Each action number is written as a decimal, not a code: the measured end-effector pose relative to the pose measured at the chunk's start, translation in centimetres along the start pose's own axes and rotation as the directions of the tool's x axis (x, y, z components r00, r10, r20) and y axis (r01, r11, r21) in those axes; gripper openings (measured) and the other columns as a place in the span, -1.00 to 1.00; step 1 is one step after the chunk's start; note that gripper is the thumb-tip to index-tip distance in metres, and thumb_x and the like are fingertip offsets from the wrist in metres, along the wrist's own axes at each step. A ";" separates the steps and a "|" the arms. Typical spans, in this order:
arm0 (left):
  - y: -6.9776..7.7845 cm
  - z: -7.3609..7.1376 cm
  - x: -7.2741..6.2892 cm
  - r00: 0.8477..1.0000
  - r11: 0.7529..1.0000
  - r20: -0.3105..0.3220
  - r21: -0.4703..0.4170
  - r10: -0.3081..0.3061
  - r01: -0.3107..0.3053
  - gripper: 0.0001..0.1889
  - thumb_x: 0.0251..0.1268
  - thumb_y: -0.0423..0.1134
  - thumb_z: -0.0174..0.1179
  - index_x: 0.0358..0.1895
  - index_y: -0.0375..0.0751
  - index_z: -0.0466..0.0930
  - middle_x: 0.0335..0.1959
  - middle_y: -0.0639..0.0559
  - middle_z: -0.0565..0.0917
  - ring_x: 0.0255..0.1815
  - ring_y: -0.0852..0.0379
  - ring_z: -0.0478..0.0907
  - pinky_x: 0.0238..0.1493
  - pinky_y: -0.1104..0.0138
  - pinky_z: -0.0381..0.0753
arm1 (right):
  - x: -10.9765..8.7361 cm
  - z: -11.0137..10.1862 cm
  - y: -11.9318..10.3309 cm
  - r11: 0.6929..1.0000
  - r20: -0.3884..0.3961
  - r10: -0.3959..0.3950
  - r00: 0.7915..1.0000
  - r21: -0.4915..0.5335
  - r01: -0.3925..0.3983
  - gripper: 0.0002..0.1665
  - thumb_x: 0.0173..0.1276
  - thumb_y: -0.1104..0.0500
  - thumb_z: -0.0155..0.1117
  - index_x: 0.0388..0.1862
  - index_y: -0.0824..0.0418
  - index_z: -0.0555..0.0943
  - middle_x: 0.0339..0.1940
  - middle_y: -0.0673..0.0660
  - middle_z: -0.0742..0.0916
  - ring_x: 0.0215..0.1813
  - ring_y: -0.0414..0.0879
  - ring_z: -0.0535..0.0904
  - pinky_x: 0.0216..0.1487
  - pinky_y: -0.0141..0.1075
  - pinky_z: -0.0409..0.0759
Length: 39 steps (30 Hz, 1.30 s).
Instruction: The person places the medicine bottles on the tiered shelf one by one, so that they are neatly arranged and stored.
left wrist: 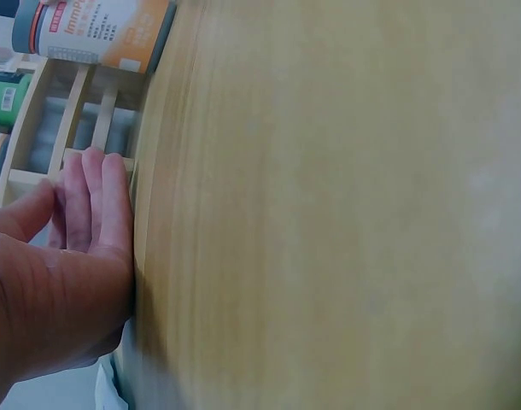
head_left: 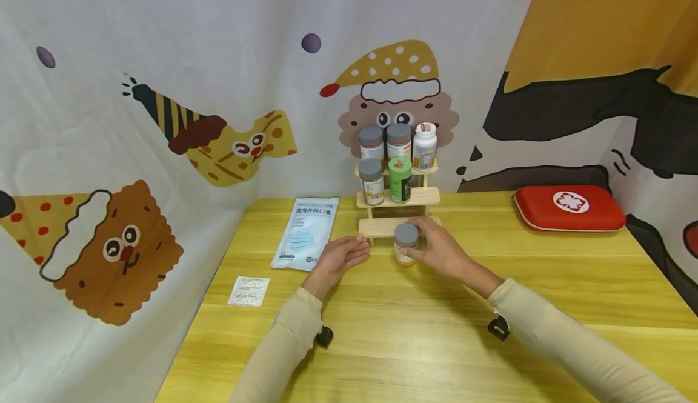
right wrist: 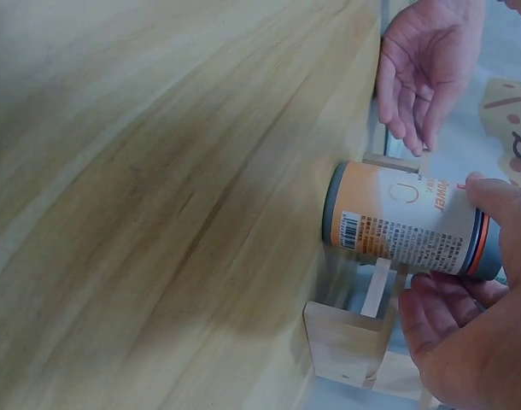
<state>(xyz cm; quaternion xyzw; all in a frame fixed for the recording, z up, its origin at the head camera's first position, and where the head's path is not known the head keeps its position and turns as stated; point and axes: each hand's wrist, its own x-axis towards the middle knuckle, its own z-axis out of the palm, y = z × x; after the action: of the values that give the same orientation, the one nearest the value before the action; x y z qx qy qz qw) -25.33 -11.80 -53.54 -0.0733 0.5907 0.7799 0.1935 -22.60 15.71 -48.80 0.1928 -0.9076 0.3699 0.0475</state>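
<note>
My right hand [head_left: 444,251] holds a supplement bottle [head_left: 405,253] with a grey cap, its thumb and fingers around the cap end. An orange-and-white label faces the right wrist view, where the bottle [right wrist: 406,215] is upright relative to the table. It is in front of the lowest step of a small wooden tiered stand [head_left: 376,228]; whether its base touches the table I cannot tell. Near the stand's lower left end is my left hand [head_left: 335,260], holding nothing. Its fingers [left wrist: 114,201] look straight in the left wrist view.
On the stand's upper steps are several bottles, among them a green one [head_left: 400,182] and a white one [head_left: 425,148]. A mask packet [head_left: 305,233] lies left of the stand, with a small white sachet [head_left: 248,291] nearer. At back right sits a red first-aid case [head_left: 578,215].
</note>
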 end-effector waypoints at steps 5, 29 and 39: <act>0.0 0.1 -0.1 1.000 1.000 -0.003 0.000 0.008 -0.008 -0.62 0.62 -0.23 0.21 0.28 -0.44 0.59 0.10 -0.24 0.80 0.03 0.03 0.81 0.31 0.13 0.79 | 0.0 0.0 0.0 1.000 -0.002 -0.004 1.000 0.002 0.004 -0.28 0.33 0.05 0.61 0.35 0.28 0.54 0.24 0.23 0.70 0.28 0.18 0.65 0.34 0.15 0.69; 0.1 0.0 -0.2 1.000 1.000 -0.002 0.005 0.002 -0.002 -0.64 0.63 -0.26 0.18 0.31 -0.41 0.58 0.18 -0.28 0.75 0.10 -0.01 0.79 0.29 0.16 0.80 | -0.5 0.0 -0.1 1.000 -0.023 -0.019 1.000 -0.002 0.019 -0.25 0.30 0.00 0.62 0.38 0.22 0.54 0.25 0.19 0.70 0.25 0.14 0.66 0.30 0.14 0.72; 0.1 0.0 -0.3 1.000 1.000 -0.001 -0.002 0.004 -0.004 -0.64 0.62 -0.27 0.19 0.30 -0.41 0.59 0.19 -0.30 0.75 0.13 -0.04 0.79 0.29 0.15 0.80 | -0.5 -1.0 -0.3 0.997 -0.054 -0.069 0.996 0.034 0.070 -0.28 0.23 0.03 0.66 0.32 0.16 0.58 0.15 0.13 0.71 0.10 0.06 0.68 0.13 0.09 0.79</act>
<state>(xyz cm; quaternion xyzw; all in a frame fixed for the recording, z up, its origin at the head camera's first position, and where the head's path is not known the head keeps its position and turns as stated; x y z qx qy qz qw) -25.12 -11.87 -53.37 -0.0728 0.5901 0.7809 0.1915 -22.08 16.35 -48.03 0.2153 -0.8919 0.3894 0.0808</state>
